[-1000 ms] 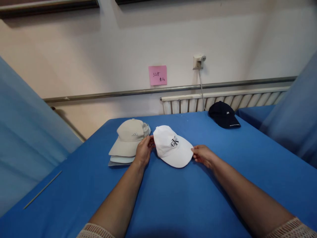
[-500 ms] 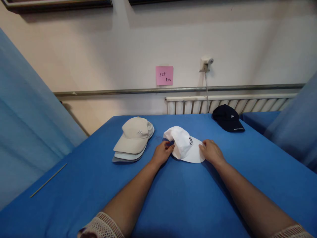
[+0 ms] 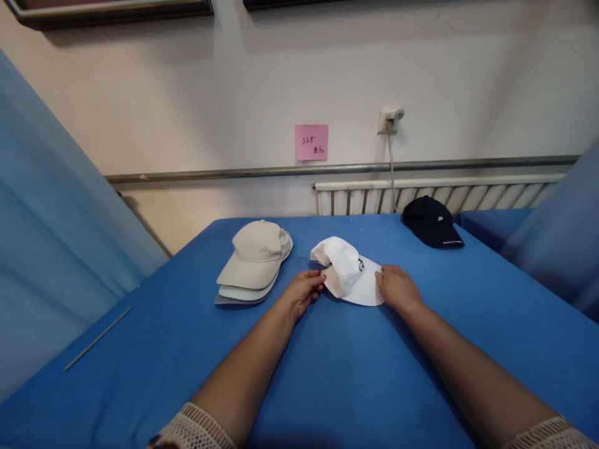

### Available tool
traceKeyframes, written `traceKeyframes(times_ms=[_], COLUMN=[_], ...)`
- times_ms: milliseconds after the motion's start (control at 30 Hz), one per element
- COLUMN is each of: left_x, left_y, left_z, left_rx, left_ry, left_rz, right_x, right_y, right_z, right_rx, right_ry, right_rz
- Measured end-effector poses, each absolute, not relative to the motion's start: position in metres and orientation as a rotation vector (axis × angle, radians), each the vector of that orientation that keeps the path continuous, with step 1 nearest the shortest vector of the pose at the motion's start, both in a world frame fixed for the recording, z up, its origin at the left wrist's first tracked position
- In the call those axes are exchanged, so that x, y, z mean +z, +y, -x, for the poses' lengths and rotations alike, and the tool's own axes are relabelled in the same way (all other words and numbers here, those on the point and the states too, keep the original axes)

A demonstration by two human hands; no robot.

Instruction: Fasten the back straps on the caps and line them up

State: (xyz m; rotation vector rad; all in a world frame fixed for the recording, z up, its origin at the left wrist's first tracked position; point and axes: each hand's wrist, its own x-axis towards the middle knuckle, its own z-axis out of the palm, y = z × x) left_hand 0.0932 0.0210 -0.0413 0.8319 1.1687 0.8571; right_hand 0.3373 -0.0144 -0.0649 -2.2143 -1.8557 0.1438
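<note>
A white baseball cap [image 3: 344, 265] with a black logo lies on the blue-covered table [image 3: 337, 374], its brim pointing right. My left hand [image 3: 304, 293] pinches the cap's back edge between thumb and fingers. At the other end, my right hand [image 3: 397, 287] is closed on the tip of the brim; part of its grip is hidden behind the hand. To the left sits a stack of caps, with a beige cap [image 3: 257, 249] on top and a pale cap [image 3: 248, 292] and a grey one beneath.
A navy cap [image 3: 433, 221] rests at the table's back right. A thin stick [image 3: 97, 338] lies near the left edge. Blue curtains [image 3: 56, 237] hang at both sides. Behind the table are a radiator [image 3: 355, 201], a rail [image 3: 243, 172] and a pink note [image 3: 311, 142].
My left hand has turned and shifted slightly, now pinching the cap's back edge with straighter fingers. The right hand stays at the brim. The view has moved a little.
</note>
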Motion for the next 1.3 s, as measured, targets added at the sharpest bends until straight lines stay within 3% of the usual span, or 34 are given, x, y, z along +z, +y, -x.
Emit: traceKeyframes(times_ms=[633, 1300], left_x=[-0.034, -0.021], left_y=[0.026, 0.012], left_z=[-0.055, -0.060], left_rx=[1.106, 0.937], left_ry=[1.070, 0.940], left_rz=[-0.327, -0.133], right_x=[-0.068, -0.064], right_y=[-0.017, -0.018], right_z=[-0.329, -0.324], right_rx=[0.105, 0.141], right_ry=[-1.815, -1.801], right_rz=[2.281, 2.299])
